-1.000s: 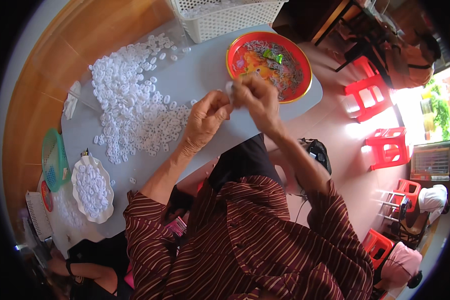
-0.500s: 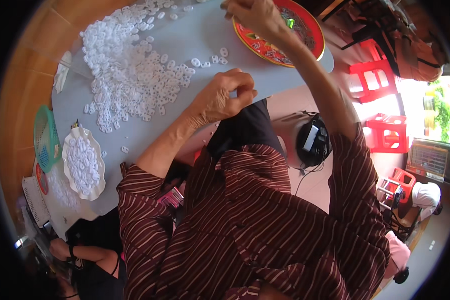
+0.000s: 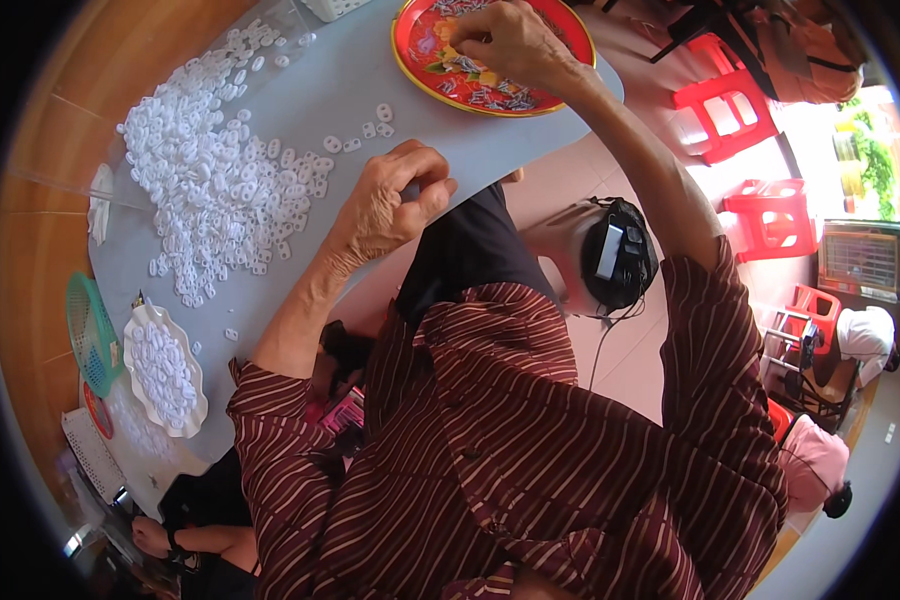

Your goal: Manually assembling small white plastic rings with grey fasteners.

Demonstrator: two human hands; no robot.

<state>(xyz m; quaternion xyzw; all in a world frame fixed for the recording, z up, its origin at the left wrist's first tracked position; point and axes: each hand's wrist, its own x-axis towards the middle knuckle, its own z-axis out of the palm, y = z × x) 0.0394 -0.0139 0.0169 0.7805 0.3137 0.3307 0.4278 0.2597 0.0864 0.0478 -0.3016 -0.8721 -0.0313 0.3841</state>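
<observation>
My left hand [image 3: 395, 195] is closed, its fingers curled toward the thumb just off the near edge of the grey table [image 3: 370, 90]. Whatever it holds is hidden inside. Above the round red tray [image 3: 407, 58] with its yellow rim is my right hand [image 3: 515, 42], fingers bent and tips drawn together; I cannot make out anything in them. Small silvery metal pins [image 3: 495, 98] lie scattered in that tray. Several small white plastic pieces [image 3: 370, 130] with holes sit between my hands, and a big heap of the same pieces [image 3: 215, 185] spreads over the table to the left.
A scalloped white dish [image 3: 165, 375] full of white pieces stands at the left, beside a green basket [image 3: 92, 335]. Another person's hand [image 3: 152, 537] is at the lower left. On the right are red stools [image 3: 770, 220] and a grey bin-like stand with a black-covered top [image 3: 615, 265].
My right hand has moved from past the tray's left edge to over its middle. The whole view has shifted. My left hand stays closed near the table's edge.
</observation>
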